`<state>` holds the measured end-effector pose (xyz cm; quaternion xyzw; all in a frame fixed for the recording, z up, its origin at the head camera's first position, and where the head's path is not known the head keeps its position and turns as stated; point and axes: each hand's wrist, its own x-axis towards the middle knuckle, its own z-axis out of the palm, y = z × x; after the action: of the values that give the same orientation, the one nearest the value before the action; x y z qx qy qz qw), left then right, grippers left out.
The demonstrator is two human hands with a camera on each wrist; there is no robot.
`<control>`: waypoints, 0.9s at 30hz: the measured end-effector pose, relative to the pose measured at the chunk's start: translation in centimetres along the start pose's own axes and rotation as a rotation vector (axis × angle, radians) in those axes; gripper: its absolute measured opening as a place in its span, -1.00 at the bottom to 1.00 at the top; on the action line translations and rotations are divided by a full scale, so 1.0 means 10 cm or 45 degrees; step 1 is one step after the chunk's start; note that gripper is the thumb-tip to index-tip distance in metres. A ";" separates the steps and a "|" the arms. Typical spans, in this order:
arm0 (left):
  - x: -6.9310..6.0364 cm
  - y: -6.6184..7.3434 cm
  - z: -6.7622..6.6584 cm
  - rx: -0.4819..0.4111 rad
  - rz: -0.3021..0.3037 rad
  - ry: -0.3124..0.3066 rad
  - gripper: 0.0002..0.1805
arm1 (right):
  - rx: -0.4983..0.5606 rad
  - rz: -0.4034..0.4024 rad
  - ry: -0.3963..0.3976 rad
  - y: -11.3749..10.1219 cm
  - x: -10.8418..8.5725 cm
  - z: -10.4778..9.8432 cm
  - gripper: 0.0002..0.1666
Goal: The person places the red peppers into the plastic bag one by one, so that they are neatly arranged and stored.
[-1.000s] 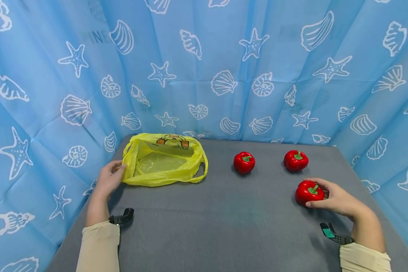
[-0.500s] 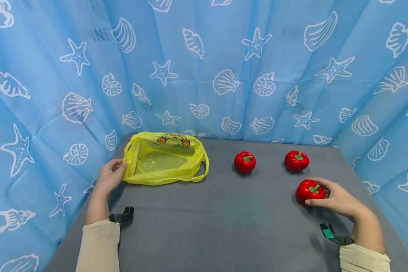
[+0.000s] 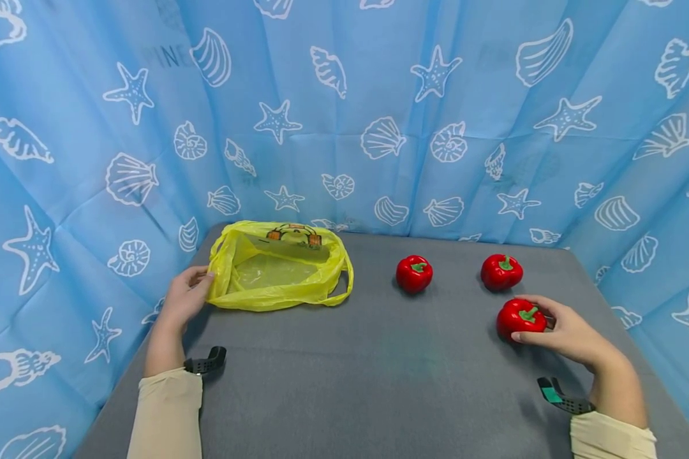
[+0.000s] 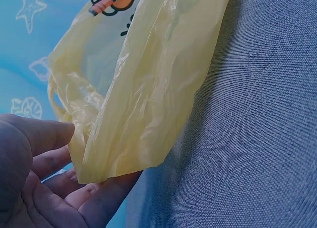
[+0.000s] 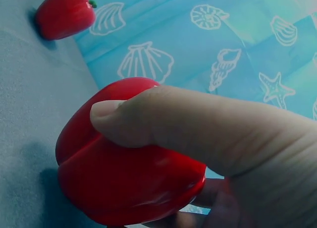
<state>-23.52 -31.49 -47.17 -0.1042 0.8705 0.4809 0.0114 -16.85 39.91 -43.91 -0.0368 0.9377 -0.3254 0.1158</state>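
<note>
A yellow plastic bag (image 3: 281,298) lies at the far left with its mouth spread wide and a printed orange-and-black figure on its back wall. At the bag's left edge, my left hand (image 3: 185,298) holds the film; the left wrist view has the thumb (image 4: 52,136) on one side of the bag's corner and fingers on the other. On the right, a red bell pepper (image 3: 517,320) with a green stem is gripped by my right hand (image 3: 565,331). Its thumb (image 5: 129,119) lies across the pepper's side, and the other fingers are mostly hidden behind it.
Two more red bell peppers stand toward the back: one pepper (image 3: 414,275) right of the bag, another pepper (image 3: 501,273) just behind the held one. Grey cloth (image 3: 344,382) covers the table. A blue shell-patterned curtain (image 3: 344,115) encloses the back and sides.
My right hand and its bell pepper have shifted slightly up and left in the head view. The left hand keeps its place at the bag, and the head view has drifted a little.
</note>
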 end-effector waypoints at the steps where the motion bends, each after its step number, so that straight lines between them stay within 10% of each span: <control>1: 0.00 0.01 0.00 0.000 0.001 -0.001 -0.28 | -0.001 0.005 0.006 -0.01 0.00 0.00 0.07; 27: -0.02 0.01 -0.02 -0.009 0.014 -0.030 -0.26 | -0.018 -0.061 0.068 -0.29 0.03 0.12 0.06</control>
<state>-23.33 -31.57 -46.95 -0.0938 0.8693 0.4850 0.0187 -16.89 36.88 -43.11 -0.0514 0.9416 -0.3223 0.0825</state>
